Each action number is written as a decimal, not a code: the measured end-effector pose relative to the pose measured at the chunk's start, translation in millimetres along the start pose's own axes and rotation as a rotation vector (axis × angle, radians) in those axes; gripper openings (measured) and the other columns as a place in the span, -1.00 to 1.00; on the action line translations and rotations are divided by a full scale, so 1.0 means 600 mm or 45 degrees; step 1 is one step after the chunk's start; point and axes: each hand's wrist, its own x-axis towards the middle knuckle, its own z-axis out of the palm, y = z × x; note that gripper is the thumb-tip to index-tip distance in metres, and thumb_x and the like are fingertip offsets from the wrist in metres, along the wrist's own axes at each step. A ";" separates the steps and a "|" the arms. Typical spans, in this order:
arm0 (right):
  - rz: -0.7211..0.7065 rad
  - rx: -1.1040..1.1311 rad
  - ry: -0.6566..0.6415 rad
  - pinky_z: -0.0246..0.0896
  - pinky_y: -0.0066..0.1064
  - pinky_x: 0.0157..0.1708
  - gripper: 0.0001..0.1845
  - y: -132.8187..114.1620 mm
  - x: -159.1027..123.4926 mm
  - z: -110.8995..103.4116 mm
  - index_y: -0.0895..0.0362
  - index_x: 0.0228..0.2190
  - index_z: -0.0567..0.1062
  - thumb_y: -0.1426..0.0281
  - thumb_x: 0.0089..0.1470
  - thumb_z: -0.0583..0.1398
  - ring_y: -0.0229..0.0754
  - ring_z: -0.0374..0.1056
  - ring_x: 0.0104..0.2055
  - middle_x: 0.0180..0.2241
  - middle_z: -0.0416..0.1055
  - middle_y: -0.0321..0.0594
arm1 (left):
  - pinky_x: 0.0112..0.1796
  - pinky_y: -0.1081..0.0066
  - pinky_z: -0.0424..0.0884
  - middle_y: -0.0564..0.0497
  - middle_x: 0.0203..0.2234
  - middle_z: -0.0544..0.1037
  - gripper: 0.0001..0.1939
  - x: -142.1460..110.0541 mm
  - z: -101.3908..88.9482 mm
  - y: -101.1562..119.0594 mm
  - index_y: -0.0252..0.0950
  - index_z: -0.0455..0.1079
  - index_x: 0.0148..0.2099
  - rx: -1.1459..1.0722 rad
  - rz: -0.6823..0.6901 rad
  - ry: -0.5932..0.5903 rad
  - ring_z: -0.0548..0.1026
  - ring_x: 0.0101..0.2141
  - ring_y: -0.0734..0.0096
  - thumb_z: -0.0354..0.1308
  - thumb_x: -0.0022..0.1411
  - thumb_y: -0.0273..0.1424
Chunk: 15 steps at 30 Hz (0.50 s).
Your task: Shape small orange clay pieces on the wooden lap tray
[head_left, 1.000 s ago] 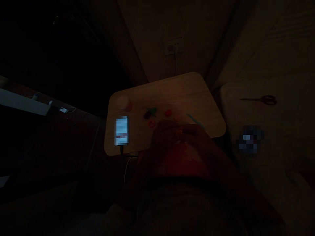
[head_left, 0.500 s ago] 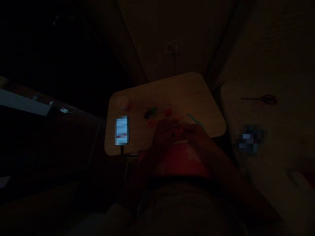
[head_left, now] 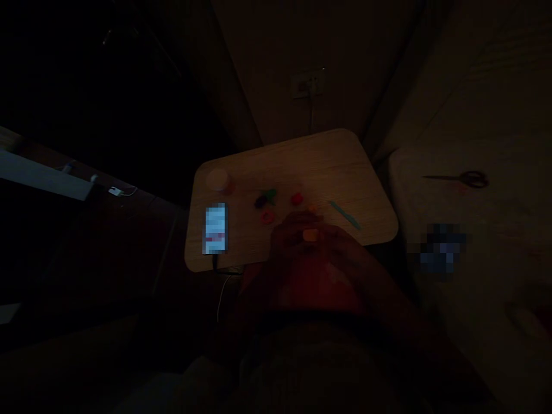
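The scene is very dark. My left hand (head_left: 287, 238) and my right hand (head_left: 338, 241) meet over the near edge of a small wooden table (head_left: 328, 161), fingers pinched together on a small orange lump (head_left: 310, 234). Just beyond the hands lie a red ring-shaped piece (head_left: 267, 217), a red lump (head_left: 296, 199), a dark piece with a green bit (head_left: 264, 199) and a thin teal stick (head_left: 345, 214).
A lit phone (head_left: 214, 229) lies at the table's left with a cable hanging off the near edge. A small round container (head_left: 218, 179) stands behind it. Scissors (head_left: 461, 179) lie on a pale surface to the right. A wall socket (head_left: 308, 85) is behind the table.
The hands have shifted slightly and the orange lump now shows clearly between the fingers. The view has drifted a little.
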 end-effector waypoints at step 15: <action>0.039 0.025 -0.029 0.50 -0.16 0.06 -0.52 0.048 0.005 0.003 -0.04 -0.13 0.58 0.02 -0.04 0.47 0.01 0.53 0.12 -0.04 0.61 -0.18 | 0.03 0.07 0.60 -0.18 -0.03 0.75 -0.65 0.020 -0.005 0.026 -0.18 0.68 0.04 0.033 0.060 -0.192 0.70 -0.01 0.08 0.39 0.33 -0.10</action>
